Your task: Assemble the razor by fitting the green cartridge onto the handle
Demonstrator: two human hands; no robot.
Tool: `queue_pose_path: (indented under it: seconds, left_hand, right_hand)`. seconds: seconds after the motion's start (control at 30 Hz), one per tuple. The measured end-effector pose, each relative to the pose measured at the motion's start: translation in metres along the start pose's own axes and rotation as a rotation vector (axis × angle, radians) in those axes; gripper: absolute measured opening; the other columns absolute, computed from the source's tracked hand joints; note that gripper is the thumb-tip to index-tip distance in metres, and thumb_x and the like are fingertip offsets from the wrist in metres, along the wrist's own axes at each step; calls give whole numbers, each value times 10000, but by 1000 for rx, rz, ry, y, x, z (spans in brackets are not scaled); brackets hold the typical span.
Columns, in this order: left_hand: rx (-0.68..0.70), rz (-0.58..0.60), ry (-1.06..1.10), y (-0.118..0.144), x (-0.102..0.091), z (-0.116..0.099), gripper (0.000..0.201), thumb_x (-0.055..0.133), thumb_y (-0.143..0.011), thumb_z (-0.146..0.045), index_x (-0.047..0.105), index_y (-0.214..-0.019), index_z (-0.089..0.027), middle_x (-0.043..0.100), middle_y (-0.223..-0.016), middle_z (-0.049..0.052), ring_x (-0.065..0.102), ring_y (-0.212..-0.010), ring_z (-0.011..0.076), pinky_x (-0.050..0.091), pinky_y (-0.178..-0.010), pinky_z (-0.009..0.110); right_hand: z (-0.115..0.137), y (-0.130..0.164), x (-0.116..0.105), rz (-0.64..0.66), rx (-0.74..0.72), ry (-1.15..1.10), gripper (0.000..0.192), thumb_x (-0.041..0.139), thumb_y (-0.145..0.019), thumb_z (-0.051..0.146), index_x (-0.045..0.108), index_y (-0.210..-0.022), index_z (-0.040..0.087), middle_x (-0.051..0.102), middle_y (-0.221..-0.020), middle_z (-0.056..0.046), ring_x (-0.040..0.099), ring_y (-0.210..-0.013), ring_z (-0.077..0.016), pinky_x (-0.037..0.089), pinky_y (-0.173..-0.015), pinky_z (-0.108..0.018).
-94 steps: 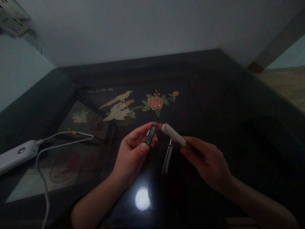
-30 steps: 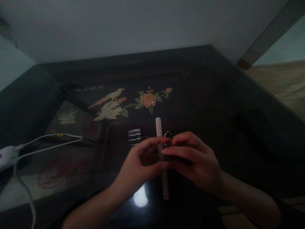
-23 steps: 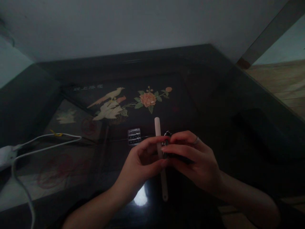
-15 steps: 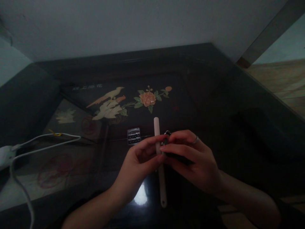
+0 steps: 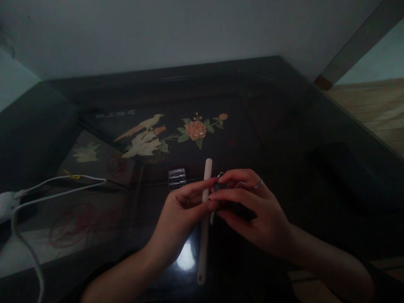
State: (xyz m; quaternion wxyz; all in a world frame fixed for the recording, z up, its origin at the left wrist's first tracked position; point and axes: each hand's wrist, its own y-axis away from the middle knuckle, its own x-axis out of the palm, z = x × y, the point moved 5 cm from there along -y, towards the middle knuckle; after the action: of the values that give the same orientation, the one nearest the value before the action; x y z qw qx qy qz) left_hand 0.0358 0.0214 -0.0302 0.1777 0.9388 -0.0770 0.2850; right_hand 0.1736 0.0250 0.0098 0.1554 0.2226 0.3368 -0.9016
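Note:
My left hand point(image 5: 179, 206) is closed on a slim white stick point(image 5: 203, 248), its thumb across the front. The stick leans slightly, with a rounded top end and a small hole at its lower end. Right beside it, my right hand point(image 5: 252, 202) is closed, its fingertips pinching a small dark, shiny piece point(image 5: 216, 185) against the stick's side. The fingers hide much of this piece, so I cannot tell its kind. A ring point(image 5: 259, 183) is on one right finger. Behind my left hand, a small clear pack of dark cylinders point(image 5: 177, 179) lies on the table.
The glossy black table point(image 5: 277, 126) has an inlaid bird point(image 5: 147, 123) and flower point(image 5: 195, 130) picture. At the left, a white cable point(image 5: 23, 240) with a yellow tie point(image 5: 72, 175) runs from a white plug-like block point(image 5: 8, 206). A pale wall point(image 5: 158, 33) rises behind the table.
The stick has tilted, its lower end swinging left and its top shifting slightly right and down. Both hands keep their hold, with small finger shifts.

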Motion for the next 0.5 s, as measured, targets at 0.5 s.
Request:
queue_pose_path:
  seconds: [0.5]
  left_hand:
    - [28, -57, -52, -2, -2, -2, 326, 838, -648, -74, 787, -917, -251, 801, -826, -15, 742, -745, 94, 560, -697, 107]
  right_hand:
    - [-4, 0, -2, 32, 45, 90, 373, 658, -875, 205, 589, -1239, 162, 550, -1101, -85, 563, -1017, -191, 536, -847, -297]
